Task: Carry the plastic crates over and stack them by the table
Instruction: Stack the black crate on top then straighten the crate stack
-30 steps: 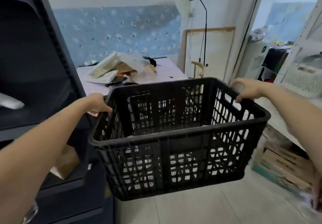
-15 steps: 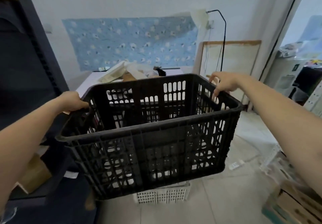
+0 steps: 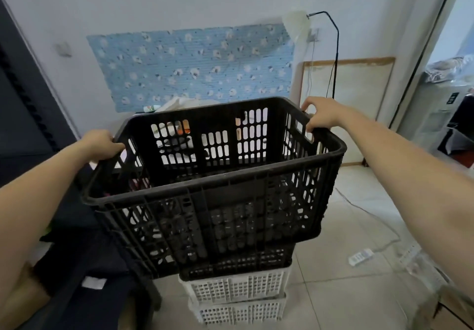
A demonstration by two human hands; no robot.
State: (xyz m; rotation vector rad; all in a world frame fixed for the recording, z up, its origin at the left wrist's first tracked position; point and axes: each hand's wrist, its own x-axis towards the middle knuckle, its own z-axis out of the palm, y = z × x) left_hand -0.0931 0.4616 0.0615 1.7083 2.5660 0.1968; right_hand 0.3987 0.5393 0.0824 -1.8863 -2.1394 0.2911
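Large black slatted plastic crate (image 3: 218, 214) is held roughly level, directly over the floor stack. Left hand (image 3: 102, 145) grips its left rim, fingers curled over. Right hand (image 3: 323, 114) grips the right rim likewise. Below: second black plastic crate (image 3: 238, 263) on two white lattice plastic crates (image 3: 238, 290). Contact between the two black crates cannot be determined.

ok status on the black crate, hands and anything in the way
Both gripping the rim: left hand, right hand. The black crate over the crate stack, contact unclear. A power strip on floor, off right.
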